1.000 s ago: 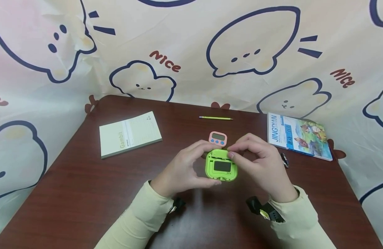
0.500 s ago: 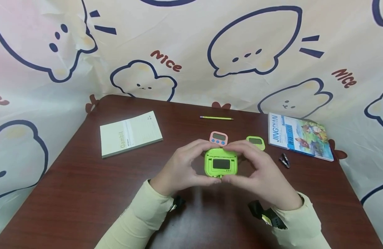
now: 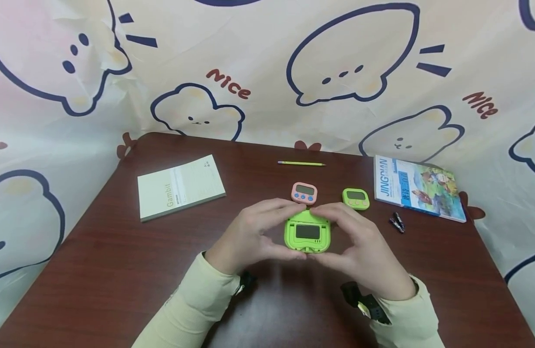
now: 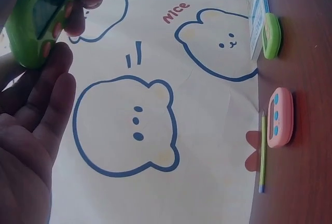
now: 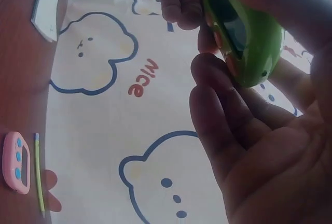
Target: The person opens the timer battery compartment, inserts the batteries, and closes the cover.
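Note:
I hold a lime-green timer (image 3: 308, 233) just above the table's middle with both hands, its dark rectangular panel facing up. My left hand (image 3: 291, 231) pinches its left side, fingers on the top edge and thumb on the bottom edge. On the right side, my right hand (image 3: 325, 232) does the same. The left wrist view shows the timer (image 4: 35, 19) between fingertips (image 4: 57, 60). In the right wrist view the timer (image 5: 244, 32) sits against my right fingers (image 5: 218, 89).
On the brown table (image 3: 97, 270) lie a pink timer (image 3: 304, 192), a smaller green timer (image 3: 356, 198), a pencil (image 3: 301, 164), a pale notebook (image 3: 180, 187) at left, a picture book (image 3: 417, 187) and small dark batteries (image 3: 397, 222) at right. Patterned cloth hangs behind.
My right hand has come off the timer's top and now grips its right side with the thumb below. This uncovers the smaller green timer behind it.

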`<state>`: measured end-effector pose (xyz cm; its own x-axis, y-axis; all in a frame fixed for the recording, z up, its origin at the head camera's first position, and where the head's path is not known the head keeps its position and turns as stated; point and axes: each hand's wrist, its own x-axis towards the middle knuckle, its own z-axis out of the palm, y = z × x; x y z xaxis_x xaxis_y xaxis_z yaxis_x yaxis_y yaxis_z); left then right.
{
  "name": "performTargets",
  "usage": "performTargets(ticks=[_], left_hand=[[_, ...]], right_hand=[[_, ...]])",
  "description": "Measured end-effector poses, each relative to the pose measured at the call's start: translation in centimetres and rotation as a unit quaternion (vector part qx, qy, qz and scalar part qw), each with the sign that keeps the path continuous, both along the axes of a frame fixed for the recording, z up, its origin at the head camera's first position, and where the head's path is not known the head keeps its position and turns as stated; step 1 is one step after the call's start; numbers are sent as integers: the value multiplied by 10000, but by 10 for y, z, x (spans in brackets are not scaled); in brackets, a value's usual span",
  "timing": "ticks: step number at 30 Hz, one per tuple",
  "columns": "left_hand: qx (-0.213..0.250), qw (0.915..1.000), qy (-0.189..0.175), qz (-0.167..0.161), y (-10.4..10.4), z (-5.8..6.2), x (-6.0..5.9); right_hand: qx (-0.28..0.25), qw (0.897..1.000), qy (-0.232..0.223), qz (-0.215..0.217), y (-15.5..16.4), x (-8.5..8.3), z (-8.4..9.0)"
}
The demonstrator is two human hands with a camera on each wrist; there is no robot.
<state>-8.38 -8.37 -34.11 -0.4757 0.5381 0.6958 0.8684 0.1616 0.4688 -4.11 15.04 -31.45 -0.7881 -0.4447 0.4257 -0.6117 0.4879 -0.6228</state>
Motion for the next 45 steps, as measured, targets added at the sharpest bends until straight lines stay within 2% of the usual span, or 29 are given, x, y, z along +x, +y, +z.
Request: performTargets(ticks=[7, 15, 22, 29, 32, 34, 39, 42, 45], left_hand=[[-60, 9999, 116, 34, 1, -2, 0], [28, 9991, -409, -45, 1, -2, -1], [8, 9987, -499, -69, 1, -2, -1], [-122, 9954, -951, -72, 1, 0, 0], [-162, 9948, -1009, -11, 1, 0, 1], [-186, 9951, -974, 25, 1, -1, 1], [-186, 9970, -750, 98, 1, -3, -2], [-130, 9978, -652, 87, 1, -4, -3], [-7, 9984, -564, 47, 0, -4, -3]], right_hand=[[-63, 9999, -134, -42, 1, -1, -4], [-322, 9994, -121, 40, 1, -4, -7], [-424, 9990, -133, -19, 1, -7, -11], [-758, 9952, -612, -97, 1, -7, -12], [-898, 9907, -1011, -167, 1, -7, -12], [-1051, 9842, -1404, -248, 2, -7, -12], [-1480, 9597, -2348, -447, 6, -8, -12], [-1605, 9504, -2624, -458, 7, -9, -13], [-1641, 9476, -2714, -385, 7, -9, -13]])
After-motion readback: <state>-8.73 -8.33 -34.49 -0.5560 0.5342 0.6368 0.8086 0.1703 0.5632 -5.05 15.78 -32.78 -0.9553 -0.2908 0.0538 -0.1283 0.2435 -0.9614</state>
